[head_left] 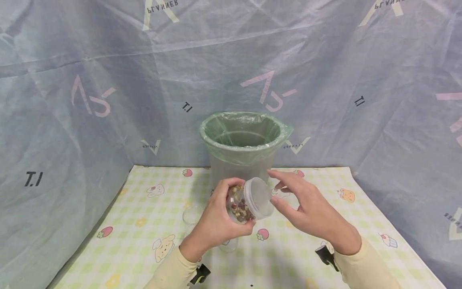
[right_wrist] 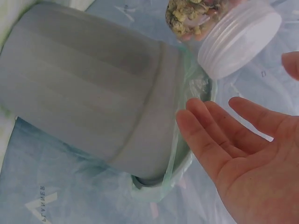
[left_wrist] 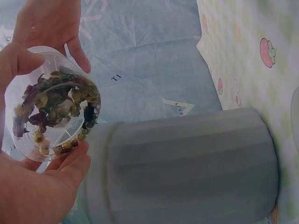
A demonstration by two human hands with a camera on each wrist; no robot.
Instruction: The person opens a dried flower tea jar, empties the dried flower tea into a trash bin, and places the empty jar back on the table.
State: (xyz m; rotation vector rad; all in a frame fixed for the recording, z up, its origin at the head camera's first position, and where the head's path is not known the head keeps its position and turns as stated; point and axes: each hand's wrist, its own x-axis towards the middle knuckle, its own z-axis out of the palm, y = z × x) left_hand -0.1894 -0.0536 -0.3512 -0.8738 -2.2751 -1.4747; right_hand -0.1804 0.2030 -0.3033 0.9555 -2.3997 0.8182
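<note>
In the head view, my left hand (head_left: 218, 222) grips a clear plastic jar (head_left: 239, 210) tipped on its side. Dried flower buds (left_wrist: 58, 105) lie inside it, seen through the jar's bottom in the left wrist view. A translucent white screw lid (head_left: 260, 197) covers the end facing right. Beside that lid is my right hand (head_left: 306, 204), its fingers spread and relaxed with nothing held. The right wrist view shows its fingers (right_wrist: 210, 144) apart from the lid. Behind the jar stands a grey bin (head_left: 236, 162) lined with a green bag (head_left: 245, 154).
Near my left forearm a clear round container (head_left: 192, 214) stands on the table, and another clear one (head_left: 229, 245) is partly hidden by my hand. A checked cloth with cartoon prints (head_left: 155, 216) covers the table. Grey-blue fabric (head_left: 162, 88) hangs behind and at both sides.
</note>
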